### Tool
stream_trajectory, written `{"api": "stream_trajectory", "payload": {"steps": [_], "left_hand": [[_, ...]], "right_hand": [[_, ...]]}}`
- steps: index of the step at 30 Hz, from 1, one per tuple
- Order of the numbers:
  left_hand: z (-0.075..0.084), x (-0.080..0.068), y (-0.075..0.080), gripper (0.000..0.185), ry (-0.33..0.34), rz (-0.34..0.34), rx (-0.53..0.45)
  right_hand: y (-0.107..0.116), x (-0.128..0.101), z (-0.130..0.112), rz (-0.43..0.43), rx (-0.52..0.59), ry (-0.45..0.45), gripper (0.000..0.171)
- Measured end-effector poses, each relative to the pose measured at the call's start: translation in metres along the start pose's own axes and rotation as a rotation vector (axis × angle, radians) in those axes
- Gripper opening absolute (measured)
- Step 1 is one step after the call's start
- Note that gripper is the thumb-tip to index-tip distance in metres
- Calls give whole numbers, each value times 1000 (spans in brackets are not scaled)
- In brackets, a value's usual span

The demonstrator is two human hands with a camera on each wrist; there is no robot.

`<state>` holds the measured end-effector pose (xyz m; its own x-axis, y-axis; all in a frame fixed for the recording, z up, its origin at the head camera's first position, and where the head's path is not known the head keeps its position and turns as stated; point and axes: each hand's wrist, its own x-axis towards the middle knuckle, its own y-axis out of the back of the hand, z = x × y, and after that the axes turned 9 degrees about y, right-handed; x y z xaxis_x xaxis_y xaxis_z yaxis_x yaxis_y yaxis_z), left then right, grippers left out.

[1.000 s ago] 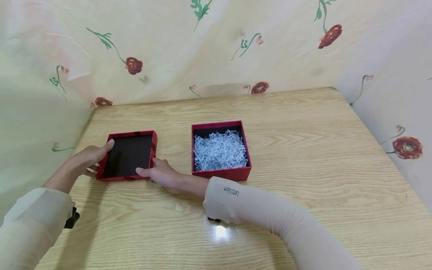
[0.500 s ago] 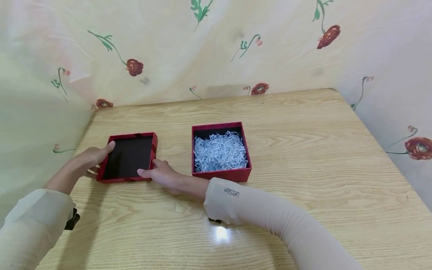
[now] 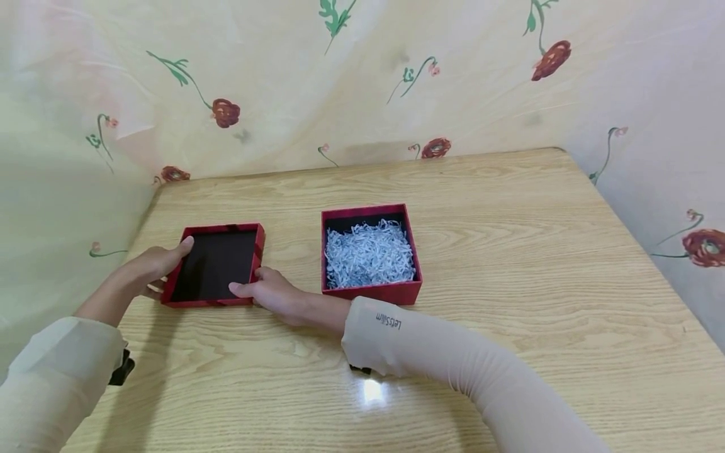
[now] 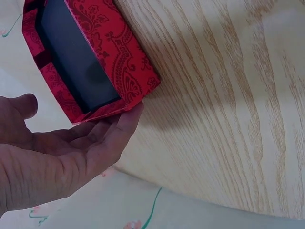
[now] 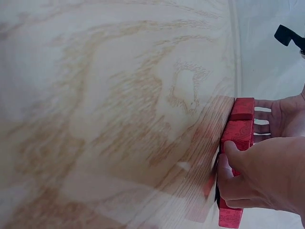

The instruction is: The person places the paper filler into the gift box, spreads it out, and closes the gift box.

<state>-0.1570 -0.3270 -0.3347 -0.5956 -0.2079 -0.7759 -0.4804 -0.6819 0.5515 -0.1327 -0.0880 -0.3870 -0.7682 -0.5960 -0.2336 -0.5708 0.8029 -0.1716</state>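
Red lid [image 3: 214, 264], upturned near the tabletop's [image 3: 510, 264] left edge, sits between my hands: left hand [image 3: 148, 264] flat against its left wall, right hand [image 3: 270, 293] pinching its near right corner. Just beside it stands the paper-filled box [image 3: 369, 251]. My sleeve [image 3: 430, 352] reads "LetsSlim". Nothing has shifted since before.

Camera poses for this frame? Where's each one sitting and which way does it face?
Head: on the head, looking forward and down at the table, both sleeved arms, the red lid and the box of shredded paper.
Left wrist: behind the left hand, facing the lid's patterned side.
Right wrist: behind the right hand, facing across the wood to the lid.
Shared: all three show the lid; the right wrist view also catches the left hand's fingers.
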Motion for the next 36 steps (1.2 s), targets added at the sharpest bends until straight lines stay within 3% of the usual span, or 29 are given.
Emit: {"api": "stream_trajectory", "payload": {"steps": [8,18,23,30,36], "left_hand": [[4,-2,2,104,0,5,3],[6,-9,6,107,-29,15,-22],[9,-14,8,106,-43,8,-24],[14,-20,8,106,-59,17,-19],[19,-29,8,104,-110,45,-31]], "right_hand": [[1,2,-4,-28,82,24,28],[1,2,-15,-5,136,26,29],[2,1,-18,11,142,19,36],[4,0,-23,40,103,-3,66],[7,-5,-29,79,42,0,57]]}}
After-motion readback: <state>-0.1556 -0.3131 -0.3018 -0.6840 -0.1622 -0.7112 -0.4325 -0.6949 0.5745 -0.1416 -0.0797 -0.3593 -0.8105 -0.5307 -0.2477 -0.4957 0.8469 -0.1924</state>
